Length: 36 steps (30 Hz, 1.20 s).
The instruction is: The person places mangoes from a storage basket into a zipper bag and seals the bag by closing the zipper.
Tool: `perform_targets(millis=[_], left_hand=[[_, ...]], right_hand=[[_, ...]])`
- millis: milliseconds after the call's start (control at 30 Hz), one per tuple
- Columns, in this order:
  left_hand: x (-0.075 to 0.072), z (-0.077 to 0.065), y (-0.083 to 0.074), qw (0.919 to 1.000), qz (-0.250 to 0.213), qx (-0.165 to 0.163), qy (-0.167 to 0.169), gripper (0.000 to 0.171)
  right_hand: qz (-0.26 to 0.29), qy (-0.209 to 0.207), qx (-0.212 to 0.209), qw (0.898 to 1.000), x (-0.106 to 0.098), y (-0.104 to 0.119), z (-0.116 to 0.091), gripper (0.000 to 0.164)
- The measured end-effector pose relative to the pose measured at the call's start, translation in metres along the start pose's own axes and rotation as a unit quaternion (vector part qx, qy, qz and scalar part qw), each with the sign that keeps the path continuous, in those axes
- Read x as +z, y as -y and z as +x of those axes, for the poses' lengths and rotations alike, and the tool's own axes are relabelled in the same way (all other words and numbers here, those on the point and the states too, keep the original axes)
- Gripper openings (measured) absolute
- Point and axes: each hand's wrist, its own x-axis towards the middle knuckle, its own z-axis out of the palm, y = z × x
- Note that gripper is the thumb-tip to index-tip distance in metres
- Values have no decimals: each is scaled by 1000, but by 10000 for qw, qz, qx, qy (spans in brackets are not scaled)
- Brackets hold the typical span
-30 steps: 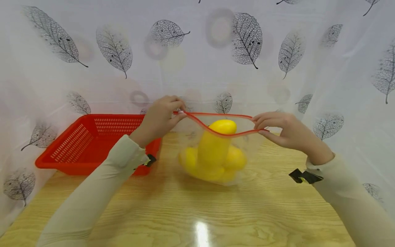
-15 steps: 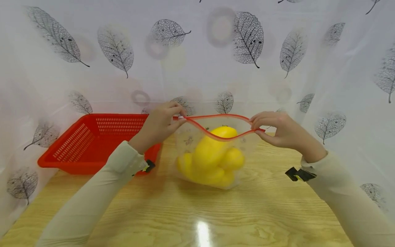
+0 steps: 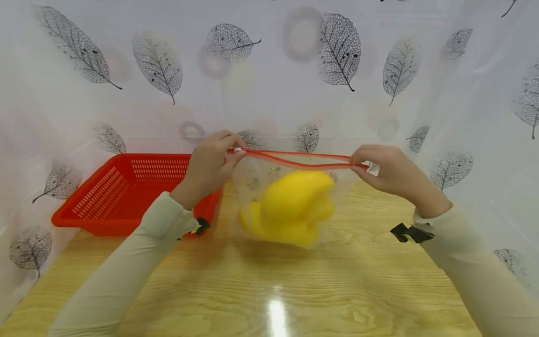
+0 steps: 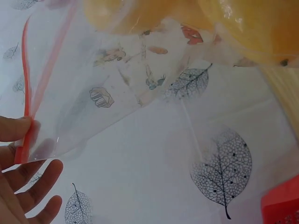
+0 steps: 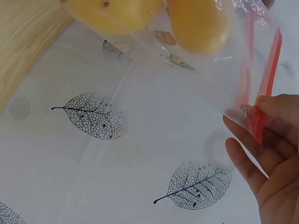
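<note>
A clear zip bag with a red zip rim and small printed pictures hangs between my hands over the table. Several smooth yellow pieces, fruit-like in look, lie bunched in its lower part, blurred in the head view. My left hand pinches the left end of the red zip, where a small white slider shows by the fingertips. At the opposite end, my right hand pinches the red strips between thumb and fingers. Between the hands the two strips stand slightly apart. Both wrist views show the lower fingers spread loosely.
To the left, a red perforated plastic basket stands on the wood-grain table, partly behind my left arm. A pale curtain printed with dark leaves hangs at the back and sides.
The bag has swung and risen slightly. Its mouth has narrowed from a wide gap as my hands moved a little apart. The yellow pieces have shifted and settled lower inside.
</note>
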Motion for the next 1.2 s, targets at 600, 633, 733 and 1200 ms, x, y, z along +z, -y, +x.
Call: perform_targets(millis=[600, 633, 733, 1200], left_hand=[[12, -15, 10, 9977, -320, -75, 597, 13], [12, -16, 10, 9972, -364, -155, 628, 14], [12, -19, 10, 9971, -374, -263, 610, 16], [6, -24, 14, 9974, -379, -346, 515, 13]], right_hand=[[365, 195, 89, 9991, 5, -15, -10, 33], [384, 148, 79, 9991, 6, -15, -10, 33], [458, -6, 47, 9989, 7, -15, -11, 32], [461, -174, 546, 9973, 7, -15, -15, 33]])
